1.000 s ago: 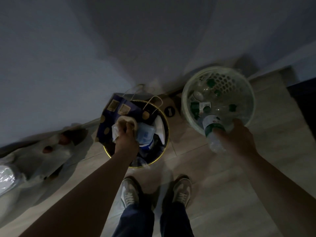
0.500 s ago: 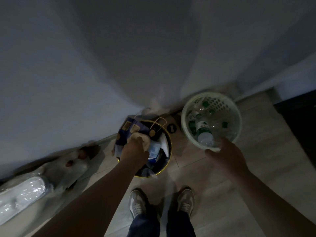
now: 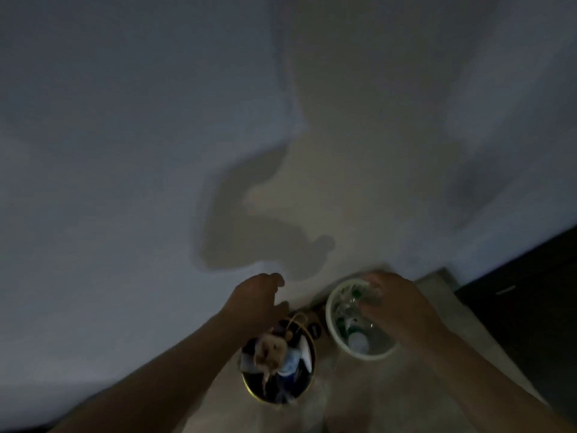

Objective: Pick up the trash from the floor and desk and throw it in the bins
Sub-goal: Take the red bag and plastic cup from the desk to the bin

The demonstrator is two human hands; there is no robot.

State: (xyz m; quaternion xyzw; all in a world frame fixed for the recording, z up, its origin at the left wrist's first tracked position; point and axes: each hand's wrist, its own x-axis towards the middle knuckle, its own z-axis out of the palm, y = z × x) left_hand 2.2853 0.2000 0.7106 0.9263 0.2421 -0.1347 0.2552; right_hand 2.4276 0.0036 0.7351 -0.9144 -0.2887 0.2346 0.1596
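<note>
A dark round bin with a gold rim (image 3: 249,389) stands on the floor, stuffed with a crumpled tissue (image 3: 269,351), a blue paper bag and other trash. To its right stands a pale green plastic basket (image 3: 331,327) holding clear bottles with green labels, one bottle (image 3: 356,339) lying on top. My left hand (image 3: 254,303) hovers above the dark bin's far side, fingers loosely curled, holding nothing. Over the basket's far right part, my right hand (image 3: 396,303) has its fingers spread and is empty.
A pale wall (image 3: 187,135) fills most of the view, with my arm's shadow on it. A small black object (image 3: 314,329) lies on the floor between the bins. Dark furniture (image 3: 530,307) stands at the right. The floor is light wood.
My left hand let go of the tissue, which now lies in the dark bin, and rose. My right hand released the bottle into the basket. The view tilted up toward the wall.
</note>
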